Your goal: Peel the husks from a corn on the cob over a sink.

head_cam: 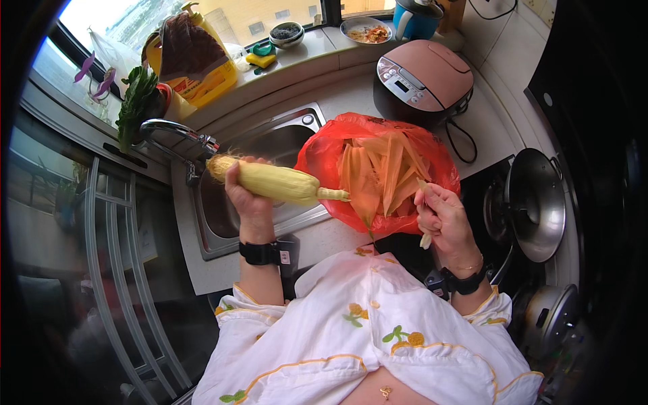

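My left hand [246, 195] is wrapped around an ear of corn [278, 183] near its silk end. Pale inner husk still covers the ear, and its short stalk points right. Between the fingers of my right hand [443, 215] is a strip of pale husk [426, 240], partly hidden by the fingers. That hand is at the right rim of a red plastic bag [319, 152]. The bag lies open, with several peeled corn husks [360, 177] in it. One husk hangs over the bag's near edge. The corn's stalk reaches over the bag's left side.
A steel sink [217, 212] with a chrome faucet [177, 130] lies at left. Behind the bag stands a pink-lidded rice cooker [425, 76]. A wok [536, 205] is at right. The windowsill holds a yellow oil jug [217, 71], a sponge [260, 60] and a bowl [366, 31].
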{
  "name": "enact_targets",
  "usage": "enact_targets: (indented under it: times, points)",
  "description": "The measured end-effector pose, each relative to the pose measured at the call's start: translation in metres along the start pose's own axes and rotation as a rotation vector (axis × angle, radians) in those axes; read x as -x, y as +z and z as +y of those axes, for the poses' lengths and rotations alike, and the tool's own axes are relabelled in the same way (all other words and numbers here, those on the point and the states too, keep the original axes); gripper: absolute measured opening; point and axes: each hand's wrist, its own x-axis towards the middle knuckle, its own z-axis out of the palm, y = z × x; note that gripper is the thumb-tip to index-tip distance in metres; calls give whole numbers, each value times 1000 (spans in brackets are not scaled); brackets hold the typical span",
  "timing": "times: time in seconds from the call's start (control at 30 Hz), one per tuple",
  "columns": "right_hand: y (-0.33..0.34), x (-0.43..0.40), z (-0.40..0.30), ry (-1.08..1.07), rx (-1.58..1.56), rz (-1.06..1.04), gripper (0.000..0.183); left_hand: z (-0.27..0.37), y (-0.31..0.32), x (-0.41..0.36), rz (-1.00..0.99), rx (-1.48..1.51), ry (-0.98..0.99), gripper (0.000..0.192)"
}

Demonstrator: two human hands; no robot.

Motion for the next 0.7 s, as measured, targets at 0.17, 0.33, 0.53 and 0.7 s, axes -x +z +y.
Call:
enact_targets:
  times: [0.17, 0.33, 0.53, 0.7]
  points:
    - [-33, -61, 25, -158, 765, 94, 47, -14, 21, 16, -222, -13, -78, 24]
    - [-12, -78, 37, -383, 971, 32, 63, -50, 44, 34, -164, -230, -221, 25]
    - [40, -50, 41, -333, 686, -30, 72, -93, 70, 50, -345, -496, -249, 45]
    - [6, -39, 37, -390, 20, -83, 65, -110, 61, 44, -663, -1046, -341, 40]
